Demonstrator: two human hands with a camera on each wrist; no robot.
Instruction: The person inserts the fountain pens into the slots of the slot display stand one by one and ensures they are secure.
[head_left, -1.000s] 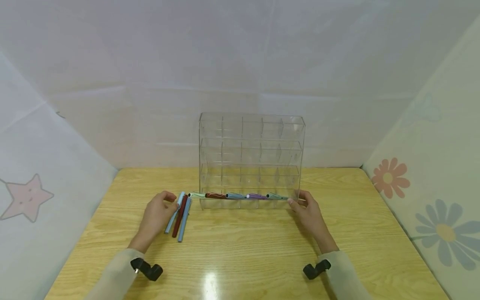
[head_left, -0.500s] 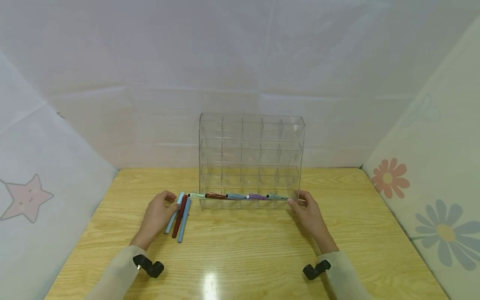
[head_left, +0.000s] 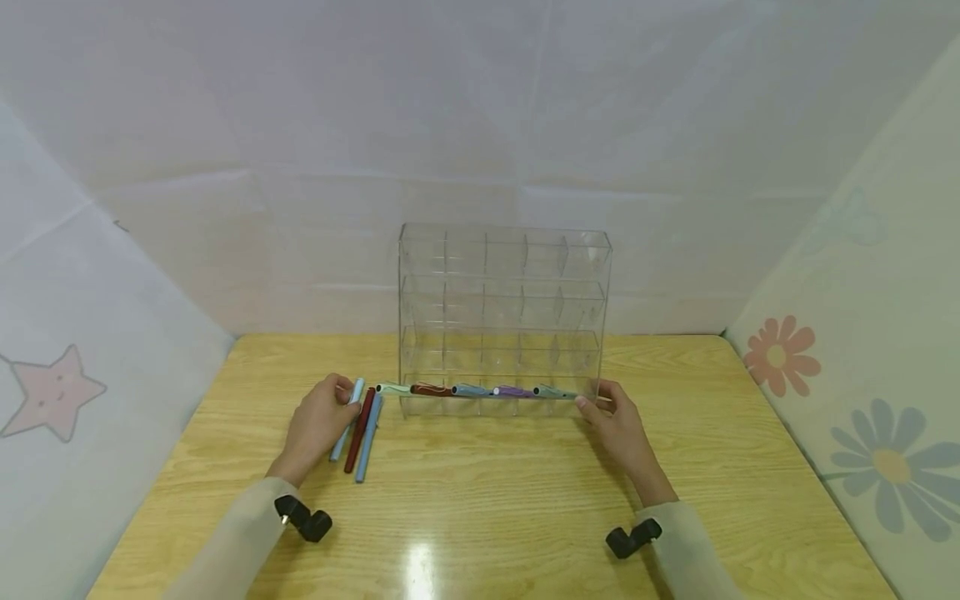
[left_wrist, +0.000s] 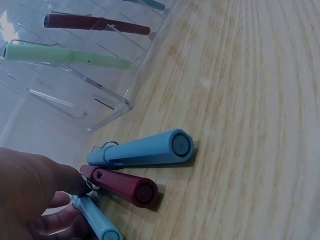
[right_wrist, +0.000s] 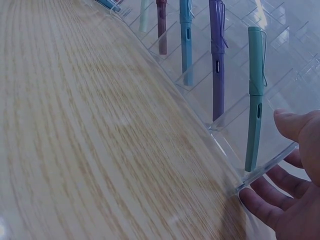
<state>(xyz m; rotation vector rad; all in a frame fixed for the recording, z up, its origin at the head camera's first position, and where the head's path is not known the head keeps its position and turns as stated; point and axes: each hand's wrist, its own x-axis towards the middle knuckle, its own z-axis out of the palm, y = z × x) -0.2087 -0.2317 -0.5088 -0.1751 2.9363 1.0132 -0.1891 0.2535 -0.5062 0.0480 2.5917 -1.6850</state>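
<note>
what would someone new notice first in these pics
Probably the transparent compartment rack near the middle of the table's far side, with a row of five colourful pens along its bottom tier. Next, left of the rack, the left hand pinches a light blue pen beside a dark red pen and a blue pen. The right hand holds the rack's lower right corner.
</note>
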